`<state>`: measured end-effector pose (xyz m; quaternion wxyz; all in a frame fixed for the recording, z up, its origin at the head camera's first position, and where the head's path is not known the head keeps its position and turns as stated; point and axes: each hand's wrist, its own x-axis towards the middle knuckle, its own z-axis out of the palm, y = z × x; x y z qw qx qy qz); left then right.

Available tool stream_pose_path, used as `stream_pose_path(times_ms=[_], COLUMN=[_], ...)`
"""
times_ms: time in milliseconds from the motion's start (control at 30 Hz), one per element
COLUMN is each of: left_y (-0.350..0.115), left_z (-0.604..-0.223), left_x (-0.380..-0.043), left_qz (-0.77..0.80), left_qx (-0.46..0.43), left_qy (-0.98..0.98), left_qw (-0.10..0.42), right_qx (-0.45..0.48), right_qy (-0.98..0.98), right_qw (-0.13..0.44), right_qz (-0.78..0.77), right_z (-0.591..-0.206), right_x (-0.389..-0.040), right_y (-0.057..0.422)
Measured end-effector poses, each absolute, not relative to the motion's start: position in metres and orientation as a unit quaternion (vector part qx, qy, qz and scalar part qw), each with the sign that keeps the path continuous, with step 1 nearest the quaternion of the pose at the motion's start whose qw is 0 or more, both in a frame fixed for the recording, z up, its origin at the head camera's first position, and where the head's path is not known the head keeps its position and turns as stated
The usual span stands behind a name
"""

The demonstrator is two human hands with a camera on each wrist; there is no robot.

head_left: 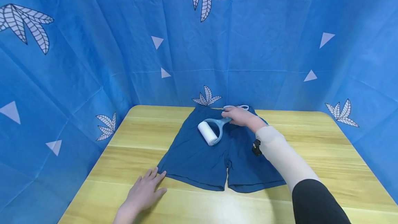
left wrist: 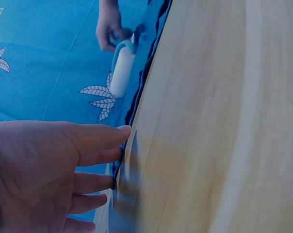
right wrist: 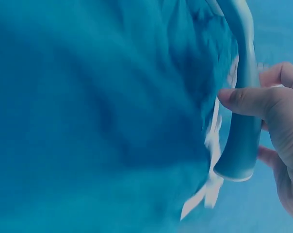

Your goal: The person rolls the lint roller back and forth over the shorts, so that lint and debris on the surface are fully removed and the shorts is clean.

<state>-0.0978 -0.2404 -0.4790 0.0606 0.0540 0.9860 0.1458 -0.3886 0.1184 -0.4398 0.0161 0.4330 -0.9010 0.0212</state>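
Observation:
Dark blue shorts (head_left: 199, 161) lie spread on the wooden table, waistband toward the back and leg hems toward the front. My right hand (head_left: 238, 116) grips the blue-grey handle (right wrist: 244, 131) of a lint roller, thumb across one side and fingers behind it. The roller's white cylinder (head_left: 207, 133) sits over the upper left part of the shorts. In the left wrist view the lint roller (left wrist: 122, 73) appears edge-on above the cloth. My left hand (head_left: 143, 191) has its fingers extended, fingertips at the front left hem corner of the shorts.
A white drawstring (head_left: 244, 107) loops at the waistband of the shorts. The wooden table (head_left: 323, 148) extends on both sides of the cloth. Blue curtains (head_left: 261, 37) with leaf and triangle prints hang behind and along both sides. A small black device (head_left: 256, 147) sits on the right wrist.

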Motion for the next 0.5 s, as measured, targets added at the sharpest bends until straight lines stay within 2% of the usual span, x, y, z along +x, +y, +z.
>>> stream_pose_path(times_ms=[200, 500], left_y=[-0.240, -0.239], left_z=[-0.478, -0.477], left_x=[-0.098, -0.098], left_qz=[0.151, 0.163], left_qx=[0.052, 0.049], left_qy=[0.985, 0.983], left_qw=[0.064, 0.072], right_qx=[0.398, 0.404], right_qy=[-0.916, -0.905], right_qw=[0.045, 0.107], right_qz=[0.029, 0.079], right_z=[-0.441, -0.421], right_x=[-0.391, -0.390], right_y=[0.146, 0.147])
